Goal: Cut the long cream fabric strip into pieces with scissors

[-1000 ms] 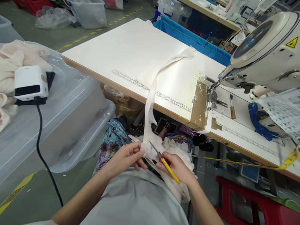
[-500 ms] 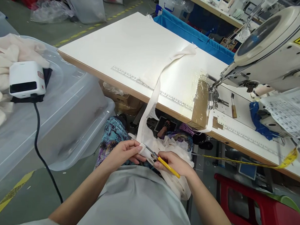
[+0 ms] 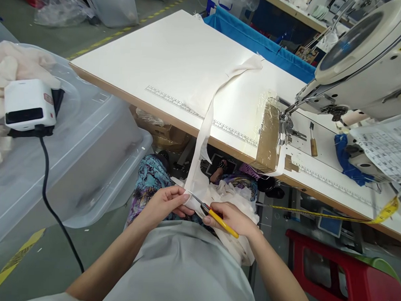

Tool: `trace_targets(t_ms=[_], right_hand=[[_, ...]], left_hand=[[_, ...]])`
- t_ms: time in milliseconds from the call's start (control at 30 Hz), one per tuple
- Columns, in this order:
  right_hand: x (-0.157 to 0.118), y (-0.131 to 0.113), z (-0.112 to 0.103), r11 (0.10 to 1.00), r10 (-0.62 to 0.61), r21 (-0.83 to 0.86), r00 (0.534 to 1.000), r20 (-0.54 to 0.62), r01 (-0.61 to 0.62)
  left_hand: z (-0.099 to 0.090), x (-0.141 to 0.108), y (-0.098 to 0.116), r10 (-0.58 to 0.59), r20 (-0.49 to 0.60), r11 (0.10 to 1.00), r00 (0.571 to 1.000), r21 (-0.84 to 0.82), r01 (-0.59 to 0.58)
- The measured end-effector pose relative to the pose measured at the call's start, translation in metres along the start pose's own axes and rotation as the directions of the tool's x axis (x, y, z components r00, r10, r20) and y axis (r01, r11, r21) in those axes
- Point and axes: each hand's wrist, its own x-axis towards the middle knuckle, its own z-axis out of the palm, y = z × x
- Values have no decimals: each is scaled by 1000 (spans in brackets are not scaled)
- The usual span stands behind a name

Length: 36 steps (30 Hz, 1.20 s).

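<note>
Between the finger and thumb of my left hand (image 3: pixel 170 203) is the lower end of a pale cream fabric strip (image 3: pixel 200 144). The strip runs up over the table edge and lies across the white tabletop. My right hand (image 3: pixel 230 216) is closed round yellow-handled thread snips (image 3: pixel 224 224), their metal tip pointing at the cloth beside my left fingertips. Whether the blades are apart is too small to tell. More sheer cream fabric (image 3: pixel 227 193) is bunched on my lap, partly behind my right hand.
A sewing machine (image 3: pixel 361 64) stands on the white table (image 3: pixel 158 52) at right, near a wooden-handled tool (image 3: pixel 313 141). A yellow tape measure (image 3: pixel 387 212) hangs at the front edge. Left is a plastic bin (image 3: pixel 99 134) with a white device (image 3: pixel 30 105). A red stool (image 3: pixel 363 279) is lower right.
The cloth at my left fingertips has shifted, with less of it showing beside the snips. The snips and my right hand have moved slightly left. The view has tilted a little.
</note>
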Motion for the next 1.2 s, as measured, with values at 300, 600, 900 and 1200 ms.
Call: trace_targets(t_ms=[300,600,900,1200], right_hand=[[-2,-5,3,980,-35,-198,993,-113,12],[-4,-7,7,973,17,-225,983,-181,-58],[1,-13,5,972,2,-231,984,-180,-45],[6,-1,20,962,-28,243,926,-376,128]], left_hand=[[0,0,-1,3,-4,1000,1000,27,-3],[-1,-2,-4,10,3,1000,1000,-5,-10],[-1,-5,-1,12,25,1000,1000,22,-13],[30,8,-4,23,216,992,976,115,-49]])
